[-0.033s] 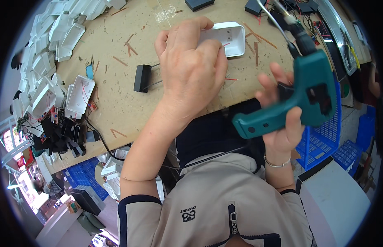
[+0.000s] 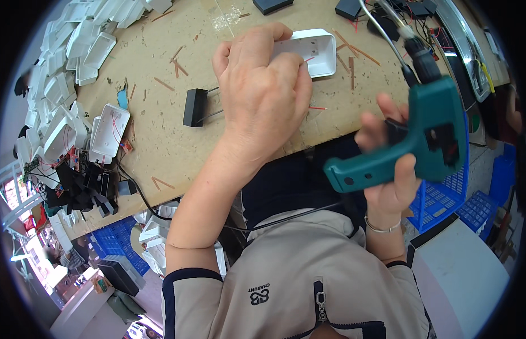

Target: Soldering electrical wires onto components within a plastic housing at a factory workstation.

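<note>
My left hand (image 2: 263, 90) is curled over the left end of a white plastic case (image 2: 322, 53), fingers bent against it. A thin red wire shows inside the case; whatever lies under my palm is hidden. To the left of that hand sits a black block (image 2: 195, 107), its two metal rods running beneath the hand. Over the table's near edge, my right hand (image 2: 390, 164) grips a teal soldering gun (image 2: 410, 141). Its thumb is on the body, with the fingers near the trigger partly blurred. The gun's black-and-metal tip points toward the far right.
White cases (image 2: 76, 51) are heaped along the left, with black parts and wires (image 2: 76, 183) nearer. Brown strips (image 2: 352, 73) lie scattered on the table (image 2: 155, 121). A black cable (image 2: 138, 189) crosses the table edge. Blue crates (image 2: 444, 198) stand at the lower right.
The soldering gun and my right hand have shifted slightly right and down. My left hand and the white case look unmoved.
</note>
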Action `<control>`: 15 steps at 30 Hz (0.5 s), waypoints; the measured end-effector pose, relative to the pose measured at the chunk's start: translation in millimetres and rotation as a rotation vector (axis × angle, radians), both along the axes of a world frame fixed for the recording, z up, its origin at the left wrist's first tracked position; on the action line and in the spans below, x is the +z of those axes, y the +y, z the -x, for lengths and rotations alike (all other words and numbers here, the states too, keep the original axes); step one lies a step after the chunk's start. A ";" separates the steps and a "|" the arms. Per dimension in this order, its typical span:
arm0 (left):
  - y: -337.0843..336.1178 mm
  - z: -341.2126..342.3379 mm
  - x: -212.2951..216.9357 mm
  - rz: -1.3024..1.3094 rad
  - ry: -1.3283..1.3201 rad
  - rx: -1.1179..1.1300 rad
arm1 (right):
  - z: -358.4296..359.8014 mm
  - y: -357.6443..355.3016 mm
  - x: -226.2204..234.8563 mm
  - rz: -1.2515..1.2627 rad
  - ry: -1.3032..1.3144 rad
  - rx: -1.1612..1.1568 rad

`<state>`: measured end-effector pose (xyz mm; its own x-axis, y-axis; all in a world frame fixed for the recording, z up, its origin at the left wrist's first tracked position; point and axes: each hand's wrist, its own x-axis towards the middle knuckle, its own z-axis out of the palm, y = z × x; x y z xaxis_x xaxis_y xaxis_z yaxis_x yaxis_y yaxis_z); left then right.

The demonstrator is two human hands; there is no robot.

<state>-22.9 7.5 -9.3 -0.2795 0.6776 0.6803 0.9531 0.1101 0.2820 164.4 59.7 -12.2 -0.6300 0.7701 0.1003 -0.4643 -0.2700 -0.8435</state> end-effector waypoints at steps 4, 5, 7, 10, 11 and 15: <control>3.1 -0.5 -1.8 0.003 0.010 0.005 | -22.7 -10.5 3.4 -0.190 -0.157 -0.042; 3.6 -0.7 -1.6 0.002 0.007 0.001 | -27.8 -13.5 2.8 -0.239 -0.206 -0.072; 4.1 -1.0 -1.6 0.017 0.040 0.016 | -31.5 -23.1 8.1 -0.264 -0.287 -0.153; 5.3 -1.1 -1.5 0.011 0.065 0.031 | -42.4 -32.2 6.4 -0.271 -0.368 -0.154; 6.0 -1.0 -2.8 0.010 0.066 0.032 | -44.2 -34.8 8.1 -0.246 -0.411 -0.163; 7.8 -8.8 5.3 0.036 0.102 0.063 | -52.8 -36.7 6.9 -0.197 -0.469 -0.108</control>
